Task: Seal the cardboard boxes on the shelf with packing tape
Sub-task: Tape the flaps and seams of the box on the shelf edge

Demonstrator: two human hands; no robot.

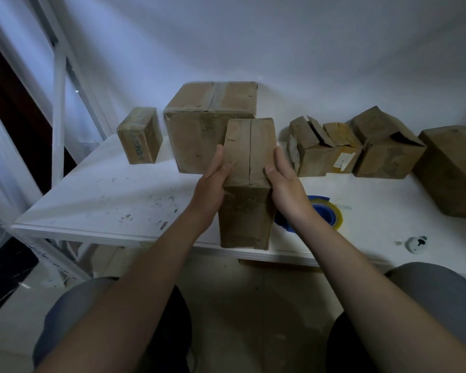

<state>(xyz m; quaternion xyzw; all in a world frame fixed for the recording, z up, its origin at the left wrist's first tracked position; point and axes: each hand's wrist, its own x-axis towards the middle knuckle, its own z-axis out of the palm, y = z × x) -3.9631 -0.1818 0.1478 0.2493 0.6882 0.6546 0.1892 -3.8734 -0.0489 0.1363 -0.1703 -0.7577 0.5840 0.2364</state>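
While both hands hold it, the tall box (249, 154) stands upright at the front edge of the white shelf (105, 200); we cannot tell if its bottom rests on the board or is lifted a little. The left hand (213, 181) lies on its left side and the right hand (284, 181) on its right side, so the box is clamped between them. On each hand we see the fingers going up along the side wall and the thumb laid over the top flaps, which are closed with a slit running down the middle. Just behind the right wrist lies the tape roll (327, 211), blue and yellowish, partly hidden. Behind the tall box stands a big box (197, 130), with a small box (140, 135) to its left and boxes with open flaps (315, 149) to its right.
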